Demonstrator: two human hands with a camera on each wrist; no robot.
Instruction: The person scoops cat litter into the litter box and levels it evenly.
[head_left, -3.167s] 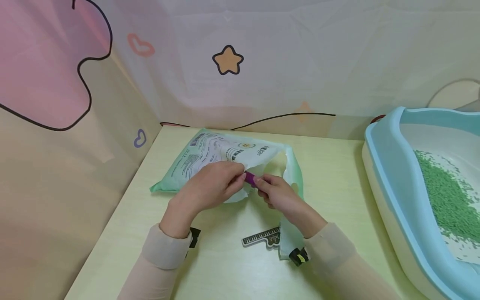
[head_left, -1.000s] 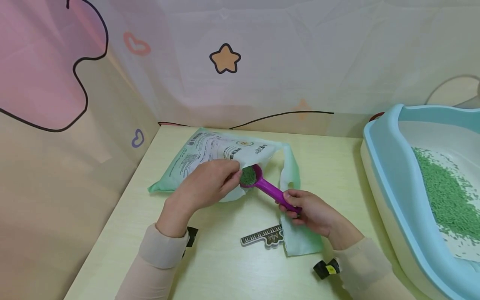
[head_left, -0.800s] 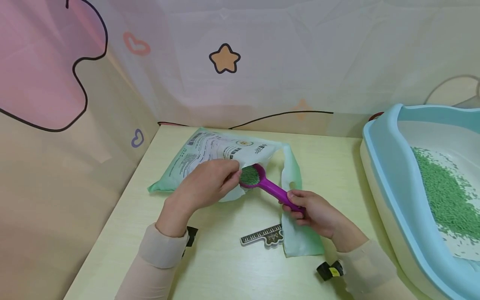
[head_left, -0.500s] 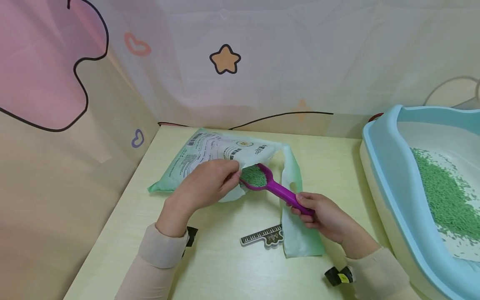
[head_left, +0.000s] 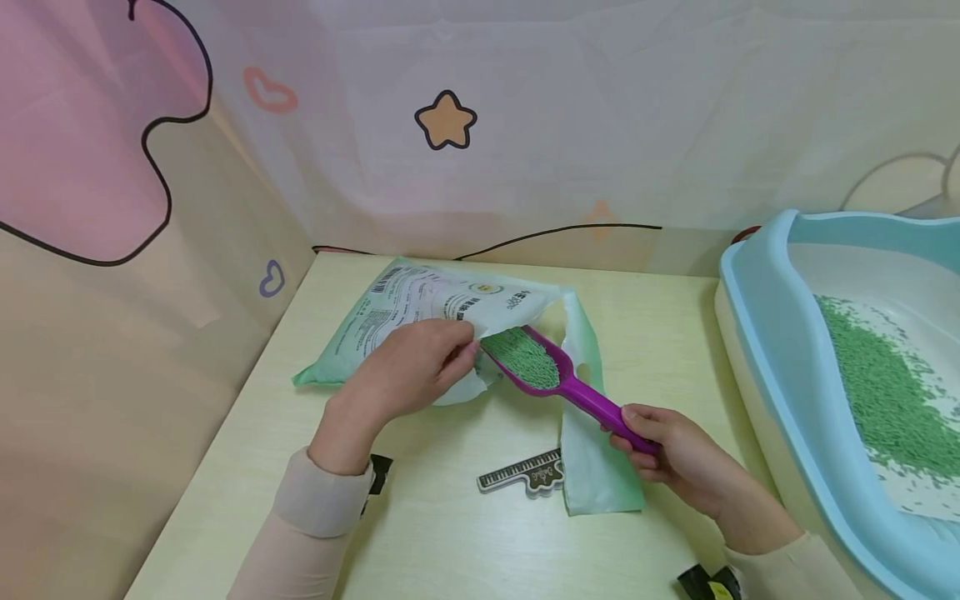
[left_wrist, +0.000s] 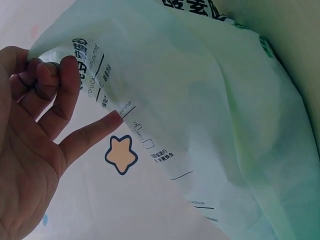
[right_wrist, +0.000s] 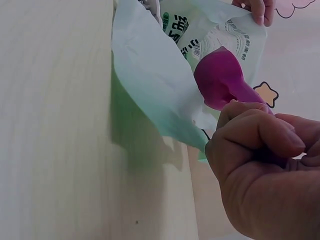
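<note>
A pale green and white printed bag of pellets lies on the table with its torn mouth facing right. My left hand pinches the upper edge of that mouth and lifts it. My right hand grips the handle of a purple scoop, heaped with green pellets. The tip of the scoop is still under the raised edge, hidden by bag and left hand. In the right wrist view the underside of the scoop shows beyond the curled fingers. The left wrist view shows the bag hanging from the pinching fingertips.
On the right stands a litter box with a light blue rim, green pellets heaped inside. A torn strip of bag trails toward me, beside a flat piece with a piano-key pattern. A patterned cloth hangs behind the table.
My right hand has drawn the scoop out of the bag mouth, toward me and to the right, uncovering its pellet load. The left hand keeps its pinch on the bag, nearly still.
</note>
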